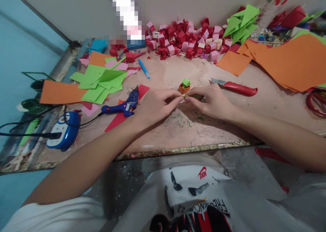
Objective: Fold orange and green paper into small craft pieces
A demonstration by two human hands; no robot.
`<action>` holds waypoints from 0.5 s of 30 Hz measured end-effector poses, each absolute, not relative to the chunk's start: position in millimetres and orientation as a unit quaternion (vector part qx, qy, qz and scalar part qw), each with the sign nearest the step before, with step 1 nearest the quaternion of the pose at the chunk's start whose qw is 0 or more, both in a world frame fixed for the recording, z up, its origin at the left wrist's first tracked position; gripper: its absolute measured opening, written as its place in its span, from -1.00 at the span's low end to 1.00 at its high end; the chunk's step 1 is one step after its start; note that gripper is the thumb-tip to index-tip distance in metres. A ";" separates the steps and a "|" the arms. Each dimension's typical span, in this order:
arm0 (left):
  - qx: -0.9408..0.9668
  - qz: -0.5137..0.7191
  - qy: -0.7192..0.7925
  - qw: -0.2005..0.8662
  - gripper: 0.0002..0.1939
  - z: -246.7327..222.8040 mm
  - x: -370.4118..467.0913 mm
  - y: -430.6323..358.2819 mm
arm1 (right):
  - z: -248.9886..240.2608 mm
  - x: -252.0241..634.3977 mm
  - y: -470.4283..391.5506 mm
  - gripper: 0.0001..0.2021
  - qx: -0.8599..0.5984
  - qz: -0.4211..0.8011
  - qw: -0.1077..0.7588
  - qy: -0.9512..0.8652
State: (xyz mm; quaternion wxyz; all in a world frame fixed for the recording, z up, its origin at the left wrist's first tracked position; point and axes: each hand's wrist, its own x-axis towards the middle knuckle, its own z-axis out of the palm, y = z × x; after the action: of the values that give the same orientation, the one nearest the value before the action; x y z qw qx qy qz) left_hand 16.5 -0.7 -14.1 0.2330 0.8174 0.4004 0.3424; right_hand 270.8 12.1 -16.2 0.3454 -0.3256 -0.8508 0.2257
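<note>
Fingertips of my left hand point(163, 103) and my right hand point(209, 99) meet over the tabletop, both pinching a thin green piece point(195, 96) that looks like a foam or paper strip. Fingers cover much of it. Just beyond the fingertips sits a small orange box point(184, 88) with a green cube point(186, 82) on top. Right of my right hand lies a red-handled knife point(236, 87), its blade pointing left. A blue glue gun point(124, 104) rests left of my left hand, partly over a red strip point(115, 122). Green crumbs point(188, 118) are scattered below my hands.
Many red and pink cubes point(180, 38) are heaped at the back. Green sheets point(102, 81) and an orange sheet point(61, 92) lie left, near a blue power socket point(66, 128). Larger orange sheets point(290, 64) and red-handled scissors point(315, 103) lie right. A blue pen point(144, 69) lies beyond.
</note>
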 end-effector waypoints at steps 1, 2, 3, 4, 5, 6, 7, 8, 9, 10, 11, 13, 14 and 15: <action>0.816 0.344 0.399 0.240 -0.76 -13.9 16.5 -1.4 | -16.7 270.9 12.1 -0.76 -0.327 0.221 0.350 -0.850; 0.814 0.346 0.395 0.248 -0.74 -13.5 16.5 -2.1 | -17.1 271.0 12.1 -0.76 -0.330 0.216 0.355 -0.848; 0.814 0.347 0.389 0.258 -0.71 -13.0 16.4 -2.9 | -17.4 271.0 12.0 -0.76 -0.336 0.213 0.361 -0.844; 0.814 0.347 0.381 0.269 -0.68 -12.4 16.2 -3.6 | -17.6 270.9 11.9 -0.76 -0.343 0.211 0.366 -0.839; 0.814 0.347 0.374 0.279 -0.64 -11.6 15.9 -4.1 | -17.6 270.9 11.7 -0.76 -0.349 0.211 0.371 -0.834; 0.814 0.347 0.367 0.287 -0.61 -10.8 15.5 -4.4 | -17.4 270.8 11.4 -0.76 -0.354 0.213 0.376 -0.829; 0.815 0.349 0.361 0.291 -0.60 -10.1 14.9 -4.4 | -17.1 270.8 11.2 -0.76 -0.356 0.217 0.379 -0.826; 0.815 0.350 0.357 0.292 -0.60 -9.4 14.4 -4.2 | -16.7 270.7 10.9 -0.77 -0.356 0.221 0.380 -0.825; 0.815 0.352 0.354 0.292 -0.61 -8.9 13.9 -3.8 | -16.3 270.8 10.6 -0.77 -0.355 0.223 0.381 -0.824; 0.815 0.353 0.354 0.293 -0.63 -8.5 13.5 -3.3 | -15.8 270.8 10.3 -0.77 -0.352 0.224 0.382 -0.825; 0.814 0.353 0.355 0.295 -0.64 -8.1 13.2 -2.9 | -15.4 270.9 10.1 -0.77 -0.348 0.223 0.382 -0.826; 0.808 0.350 0.361 0.305 -0.65 -7.4 13.4 -2.4 | -15.0 271.2 9.7 -0.77 -0.338 0.221 0.380 -0.832; 0.805 0.350 0.365 0.309 -0.64 -7.0 13.8 -2.3 | -14.9 271.3 9.6 -0.76 -0.334 0.219 0.380 -0.834; 0.802 0.352 0.370 0.310 -0.64 -6.7 14.3 -2.4 | -15.0 271.5 9.6 -0.75 -0.331 0.218 0.378 -0.837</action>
State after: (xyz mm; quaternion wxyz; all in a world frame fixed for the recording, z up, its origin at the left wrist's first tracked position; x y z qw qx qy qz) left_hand 14.3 -2.4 -6.7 0.3100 0.8022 0.3695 0.3519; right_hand 271.5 9.6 -15.0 0.3780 -0.3313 -0.8366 0.2177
